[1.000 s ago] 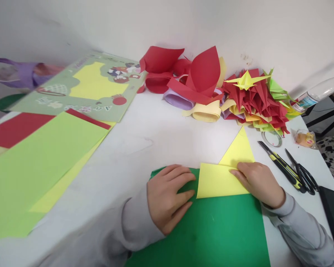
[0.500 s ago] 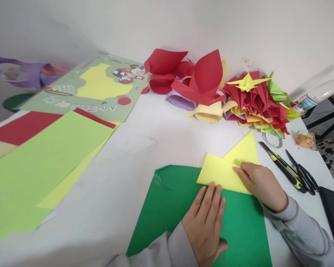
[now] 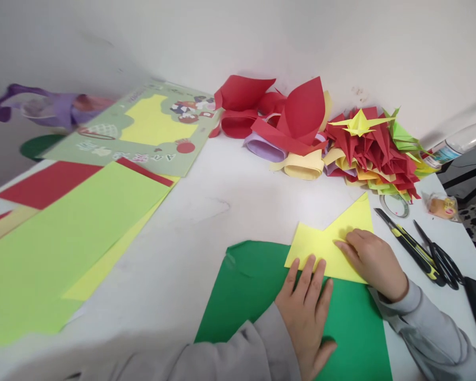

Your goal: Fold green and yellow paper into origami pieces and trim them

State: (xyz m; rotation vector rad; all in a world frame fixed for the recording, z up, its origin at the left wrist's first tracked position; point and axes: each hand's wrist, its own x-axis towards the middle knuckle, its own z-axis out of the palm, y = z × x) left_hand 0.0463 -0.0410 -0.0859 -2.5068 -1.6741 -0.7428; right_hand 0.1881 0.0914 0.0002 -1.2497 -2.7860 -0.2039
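A folded sheet of yellow paper (image 3: pixel 316 246) lies across the upper part of a green sheet (image 3: pixel 262 280). One of its corners rises to a point at the upper right. My left hand (image 3: pixel 307 312) rests flat over the green sheet, fingers apart, its fingertips on the yellow paper's lower edge. My right hand (image 3: pixel 375 264) is at the paper's right side. Its thumb and curled fingers press together on the yellow paper, and the hand hides the paper's lower right part.
Right of the paper lie a utility knife (image 3: pixel 410 247), black scissors (image 3: pixel 440 258) and a tape roll (image 3: pixel 395 206). Folded paper pieces (image 3: pixel 373 153) and red paper shapes (image 3: pixel 307 114) stand along the wall. Light green paper (image 3: pixel 83 233) and a printed folder (image 3: pixel 190 153) lie left.
The view has shifted slightly, so things sit lower and further right. The yellow paper's folded flap lies flatter against the triangle. My left fingers are spread a little wider.
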